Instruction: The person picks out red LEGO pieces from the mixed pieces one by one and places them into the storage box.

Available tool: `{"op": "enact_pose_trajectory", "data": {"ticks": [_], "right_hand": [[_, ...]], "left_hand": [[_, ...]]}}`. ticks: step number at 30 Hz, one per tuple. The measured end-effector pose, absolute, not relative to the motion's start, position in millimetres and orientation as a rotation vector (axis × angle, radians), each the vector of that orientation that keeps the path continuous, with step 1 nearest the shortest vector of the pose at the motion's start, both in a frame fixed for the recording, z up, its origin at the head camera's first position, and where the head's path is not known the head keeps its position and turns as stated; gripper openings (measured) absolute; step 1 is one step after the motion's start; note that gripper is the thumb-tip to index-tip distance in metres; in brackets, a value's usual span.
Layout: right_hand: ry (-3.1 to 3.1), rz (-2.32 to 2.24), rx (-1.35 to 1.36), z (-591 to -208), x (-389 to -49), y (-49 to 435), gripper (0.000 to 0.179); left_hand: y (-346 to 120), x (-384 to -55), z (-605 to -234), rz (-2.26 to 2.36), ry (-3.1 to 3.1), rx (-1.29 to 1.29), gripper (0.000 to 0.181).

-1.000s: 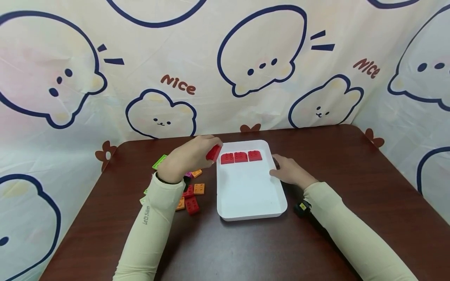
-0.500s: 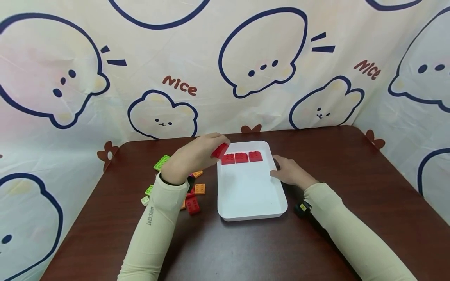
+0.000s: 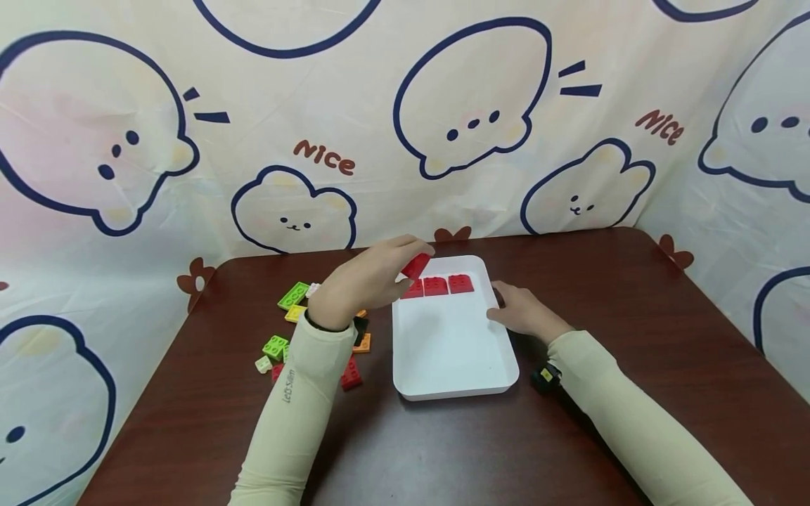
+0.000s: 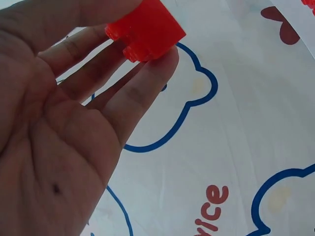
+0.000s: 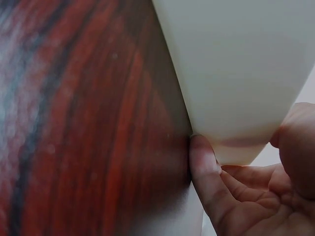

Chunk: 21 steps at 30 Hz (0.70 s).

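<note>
Left hand: pinching a red brick, thumb against fingers; head view puts it around the white tray's 11 o'clock corner
Right hand: got the tray's edge at roughly 2 o'clock, thumb and fingers gripping it
Tray: flat on the dark table; three red bricks lined up near 12
Loose bricks: 9 o'clock of tray; mixed colours, left sleeve hides some

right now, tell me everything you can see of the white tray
The white tray is a shallow rounded rectangle with a low wall and looks like smooth plastic. It rests open side up on the dark brown table. Three red bricks sit in a row near its far end; the right hand grips its right side; the left hand partly hides its far left corner.
</note>
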State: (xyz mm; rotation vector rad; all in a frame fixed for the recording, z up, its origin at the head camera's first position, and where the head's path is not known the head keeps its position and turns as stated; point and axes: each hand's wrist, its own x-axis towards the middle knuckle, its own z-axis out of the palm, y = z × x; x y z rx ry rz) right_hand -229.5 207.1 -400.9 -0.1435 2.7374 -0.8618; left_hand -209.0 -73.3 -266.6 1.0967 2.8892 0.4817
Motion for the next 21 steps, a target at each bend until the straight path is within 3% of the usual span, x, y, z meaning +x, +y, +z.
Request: {"op": "enact_pose_trajectory", "data": {"ticks": [21], "right_hand": [[2.741, -0.832, -0.13, -401.6, -229.7, 205.6, 0.071]], "left_hand": [[-52.0, -214.5, -253.0, 0.648, 2.887, 1.452, 0.033]]}}
